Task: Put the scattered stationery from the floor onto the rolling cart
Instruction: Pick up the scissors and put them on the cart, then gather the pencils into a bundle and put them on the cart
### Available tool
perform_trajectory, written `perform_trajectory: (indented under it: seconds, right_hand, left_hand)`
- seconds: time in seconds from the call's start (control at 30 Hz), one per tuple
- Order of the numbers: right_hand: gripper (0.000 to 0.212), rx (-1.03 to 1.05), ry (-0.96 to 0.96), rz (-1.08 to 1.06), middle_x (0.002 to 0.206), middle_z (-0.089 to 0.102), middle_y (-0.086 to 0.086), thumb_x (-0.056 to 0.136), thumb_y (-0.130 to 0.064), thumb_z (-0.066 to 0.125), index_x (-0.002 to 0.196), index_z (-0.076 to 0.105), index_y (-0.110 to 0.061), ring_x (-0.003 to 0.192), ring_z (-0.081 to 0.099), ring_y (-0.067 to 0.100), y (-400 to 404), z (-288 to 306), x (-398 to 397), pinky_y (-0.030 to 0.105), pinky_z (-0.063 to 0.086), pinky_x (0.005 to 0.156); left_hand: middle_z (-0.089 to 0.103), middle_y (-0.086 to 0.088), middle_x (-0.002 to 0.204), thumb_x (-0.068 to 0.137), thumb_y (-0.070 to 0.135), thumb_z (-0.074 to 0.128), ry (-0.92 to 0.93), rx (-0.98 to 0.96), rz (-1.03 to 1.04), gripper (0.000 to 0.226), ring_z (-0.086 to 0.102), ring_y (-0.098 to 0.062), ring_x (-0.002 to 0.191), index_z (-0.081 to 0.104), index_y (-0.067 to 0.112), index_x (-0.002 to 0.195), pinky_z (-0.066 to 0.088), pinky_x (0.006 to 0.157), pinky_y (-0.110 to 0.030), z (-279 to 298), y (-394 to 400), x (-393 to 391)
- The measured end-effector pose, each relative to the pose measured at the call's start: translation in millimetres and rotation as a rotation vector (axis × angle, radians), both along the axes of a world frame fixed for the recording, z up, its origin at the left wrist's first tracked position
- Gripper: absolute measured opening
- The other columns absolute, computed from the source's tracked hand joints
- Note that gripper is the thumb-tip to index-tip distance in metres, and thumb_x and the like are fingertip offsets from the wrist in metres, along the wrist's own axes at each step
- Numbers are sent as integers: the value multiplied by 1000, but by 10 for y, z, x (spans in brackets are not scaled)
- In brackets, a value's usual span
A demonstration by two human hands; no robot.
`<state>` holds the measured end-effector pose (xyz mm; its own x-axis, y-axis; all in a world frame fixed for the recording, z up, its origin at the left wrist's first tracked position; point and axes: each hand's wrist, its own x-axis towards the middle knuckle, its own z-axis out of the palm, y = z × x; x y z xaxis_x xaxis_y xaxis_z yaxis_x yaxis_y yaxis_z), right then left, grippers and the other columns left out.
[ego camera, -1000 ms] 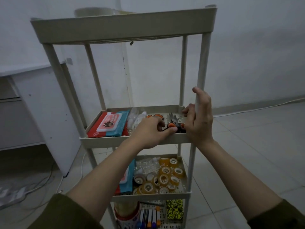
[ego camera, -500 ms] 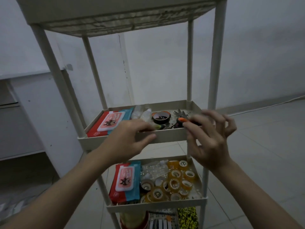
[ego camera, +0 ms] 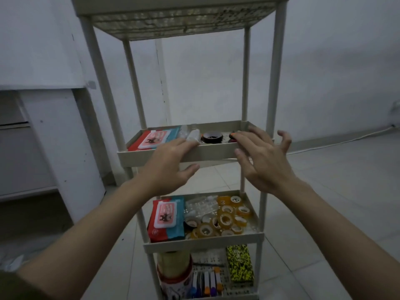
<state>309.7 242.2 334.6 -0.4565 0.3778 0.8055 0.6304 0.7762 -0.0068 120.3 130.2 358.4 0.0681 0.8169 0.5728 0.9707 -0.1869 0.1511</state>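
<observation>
Both hands spreading loose fingers at the cart's middle shelf

Left hand [ego camera: 171,163] and right hand [ego camera: 263,161] are hovering, holding nothing, by the beige plastic rolling cart [ego camera: 271,87]; a dark tape roll [ego camera: 212,137] is lying on that shelf beside a red wipes pack [ego camera: 151,140].

We see a cart [ego camera: 179,152] of matt cream plastic, its top shelf [ego camera: 173,27] a pierced grid. The wipe packs [ego camera: 165,217] are glossy plastic film with a smooth pink lid. The tape rolls [ego camera: 225,219] look shiny and translucent amber, the bottles [ego camera: 192,135] clear plastic. The yellow-black box [ego camera: 239,263] seems matt card. The floor [ego camera: 324,191] is smooth pale tile with a faint sheen; the wall [ego camera: 324,72] is matt paint
</observation>
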Motion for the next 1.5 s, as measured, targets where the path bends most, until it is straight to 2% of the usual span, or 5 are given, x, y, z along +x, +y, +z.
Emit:
perform_trajectory:
  seconds: [0.23, 0.83, 1.17, 1.37, 1.5]
  right_hand:
    - [34, 133, 24, 167, 110, 68, 3, 78, -21, 49, 107, 64, -15, 109, 59, 21, -407, -168, -89, 37, 22, 92]
    - [28, -680, -1027, 537, 106, 62, 8, 93, -16, 40, 112, 60, -17, 92, 57, 25, -1169, -2550, -577, 44, 51, 80]
    - [31, -863, -1042, 587, 132, 43, 7, 94, -18, 43, 124, 49, -17, 117, 48, 28, -1630, -3894, -1122, 38, 44, 90]
    - [48, -1274, -691, 139, 70, 42, -3, 84, -62, 46, 75, 42, -15, 74, 54, 22, -2196, -4357, -1410, 26, 38, 58]
    - [46, -1252, -708, 128, 66, 43, -2, 83, -59, 51, 66, 42, -16, 67, 50, 19, -2196, -4411, -1556, 26, 40, 54]
  left_hand:
    - [59, 0, 122, 84, 18, 63, -93, 106, -49, 38, 46, -3, 111, 55, 18, 122, 38, 95, -21, -143, -370, 46]
    - [62, 5, 103, 89, 22, 57, -129, -955, 103, 27, 56, -2, 86, 59, 16, 115, 34, 66, 3, -2726, -1691, -452]
    - [53, -5, 124, 89, 28, 54, -225, -1099, 593, 38, 50, -21, 112, 51, 15, 124, 41, 92, -30, -4069, -2408, -1024]
    - [51, -3, 97, 90, 27, 52, -405, -923, 774, 16, 52, -22, 90, 52, 13, 97, 39, 71, -31, -4660, -2610, -884]
    - [55, -8, 98, 92, 21, 47, -411, -823, 789, 16, 54, -26, 88, 56, 9, 97, 36, 67, -30, -4743, -2593, -812]
